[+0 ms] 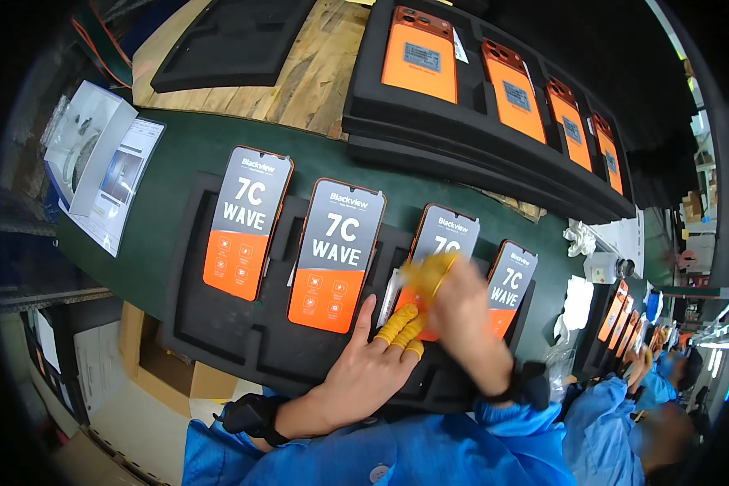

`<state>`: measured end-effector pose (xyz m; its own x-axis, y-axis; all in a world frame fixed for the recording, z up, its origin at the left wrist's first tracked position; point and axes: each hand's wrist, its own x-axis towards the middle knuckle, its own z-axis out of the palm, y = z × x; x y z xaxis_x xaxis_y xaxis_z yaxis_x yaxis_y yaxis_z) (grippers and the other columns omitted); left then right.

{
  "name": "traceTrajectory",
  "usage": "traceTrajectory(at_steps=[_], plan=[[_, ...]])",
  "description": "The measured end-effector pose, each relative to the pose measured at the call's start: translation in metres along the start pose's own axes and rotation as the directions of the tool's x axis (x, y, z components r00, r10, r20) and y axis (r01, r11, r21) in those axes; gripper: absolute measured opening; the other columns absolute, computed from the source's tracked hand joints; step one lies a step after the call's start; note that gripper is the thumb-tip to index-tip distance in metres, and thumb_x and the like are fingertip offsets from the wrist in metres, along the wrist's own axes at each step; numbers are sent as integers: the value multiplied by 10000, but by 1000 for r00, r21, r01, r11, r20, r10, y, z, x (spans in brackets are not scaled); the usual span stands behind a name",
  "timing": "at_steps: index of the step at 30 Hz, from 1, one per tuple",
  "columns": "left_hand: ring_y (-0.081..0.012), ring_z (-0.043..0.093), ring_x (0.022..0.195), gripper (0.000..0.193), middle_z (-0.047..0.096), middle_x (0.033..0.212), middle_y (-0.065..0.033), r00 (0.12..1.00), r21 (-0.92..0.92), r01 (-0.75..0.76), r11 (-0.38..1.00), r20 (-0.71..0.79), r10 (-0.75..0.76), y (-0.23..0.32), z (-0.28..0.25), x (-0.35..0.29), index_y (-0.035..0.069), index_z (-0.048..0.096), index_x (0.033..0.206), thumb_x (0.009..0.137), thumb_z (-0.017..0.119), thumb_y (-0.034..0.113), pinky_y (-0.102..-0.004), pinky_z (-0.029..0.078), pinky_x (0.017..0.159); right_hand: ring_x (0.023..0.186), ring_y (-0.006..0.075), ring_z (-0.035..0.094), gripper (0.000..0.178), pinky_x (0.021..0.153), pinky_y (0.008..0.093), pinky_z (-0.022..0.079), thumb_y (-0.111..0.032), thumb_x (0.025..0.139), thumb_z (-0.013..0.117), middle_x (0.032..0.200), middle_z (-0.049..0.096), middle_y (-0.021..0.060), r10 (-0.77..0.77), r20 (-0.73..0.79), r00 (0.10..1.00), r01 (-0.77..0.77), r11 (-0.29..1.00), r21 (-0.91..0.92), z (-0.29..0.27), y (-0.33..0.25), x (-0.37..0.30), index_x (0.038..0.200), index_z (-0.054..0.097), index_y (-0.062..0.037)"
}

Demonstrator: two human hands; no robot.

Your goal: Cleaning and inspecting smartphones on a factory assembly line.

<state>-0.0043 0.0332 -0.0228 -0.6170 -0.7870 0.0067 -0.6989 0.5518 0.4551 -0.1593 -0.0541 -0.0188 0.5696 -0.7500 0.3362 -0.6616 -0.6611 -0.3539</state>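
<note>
My left hand [371,371], yellow finger cots on several fingertips, has its thumb and fingers stretched out and apart at the lower end of the third smartphone [448,227]. My right hand [458,304] is above that phone's middle, its cotted fingers smeared by motion. Whether it holds anything is hidden by the blur. The phone wears a grey and orange screen film and is partly covered by both hands. In the same row lie a leftmost smartphone [247,219], a second smartphone [338,255] and a rightmost smartphone [512,283], all on a black foam tray [219,328].
Beyond the row, a stack of black foam trays [478,158] holds several orange phones, backs up. A black foam piece [231,49] lies on a wooden board [320,73]. Papers [130,182] are at left, a cardboard box [170,364] below. Co-workers in blue [599,425] sit at right.
</note>
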Motion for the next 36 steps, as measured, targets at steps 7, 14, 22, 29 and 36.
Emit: traceTrajectory(at_steps=[7, 14, 22, 29, 36], plan=[[-213, 667, 955, 130, 684, 1000, -137, 951, 92, -29, 995, -305, 56, 1, 2, 4, 25, 612, 812, 830, 604, 153, -624, 181, 1073, 757, 338, 576, 248, 645, 405, 490, 74, 665, 624, 851, 546, 160, 129, -251, 959, -155, 984, -88, 3, 27, 38, 895, 669, -6], [-229, 653, 997, 140, 687, 965, -126, 895, -387, -203, 899, -447, 10, -1, -45, -17, 45, 649, 856, 746, 696, 116, -504, 360, 1036, 728, 304, 539, 351, 652, 366, 486, 41, 618, 628, 862, 530, 124, 31, -42, 999, -25, 990, 137, 7, -15, -25, 956, 679, -35], [-322, 624, 1006, 210, 677, 931, -128, 909, -189, 7, 982, -409, -86, -30, -57, -8, 46, 627, 879, 683, 656, -24, -536, 321, 1050, 776, 300, 549, 298, 723, 376, 474, 21, 673, 615, 881, 551, 109, -6, 129, 992, -19, 981, 195, -4, -40, -63, 958, 671, -50], [-272, 648, 839, 232, 624, 664, -108, 958, -76, -75, 994, -283, 51, -28, -30, 0, 30, 654, 886, 660, 660, -24, -565, 216, 1106, 844, 314, 608, 238, 720, 380, 510, 40, 710, 653, 928, 610, 116, 242, -173, 955, -243, 970, 16, -50, 3, -38, 914, 674, -79], [-288, 642, 971, 131, 639, 652, -135, 982, 23, -28, 999, -189, 32, -24, -27, 5, 22, 650, 841, 711, 652, 36, -620, 161, 1088, 782, 355, 546, 268, 699, 414, 468, 106, 668, 587, 906, 549, 171, 212, -279, 937, -226, 974, -19, -12, 25, -16, 917, 600, 7]])
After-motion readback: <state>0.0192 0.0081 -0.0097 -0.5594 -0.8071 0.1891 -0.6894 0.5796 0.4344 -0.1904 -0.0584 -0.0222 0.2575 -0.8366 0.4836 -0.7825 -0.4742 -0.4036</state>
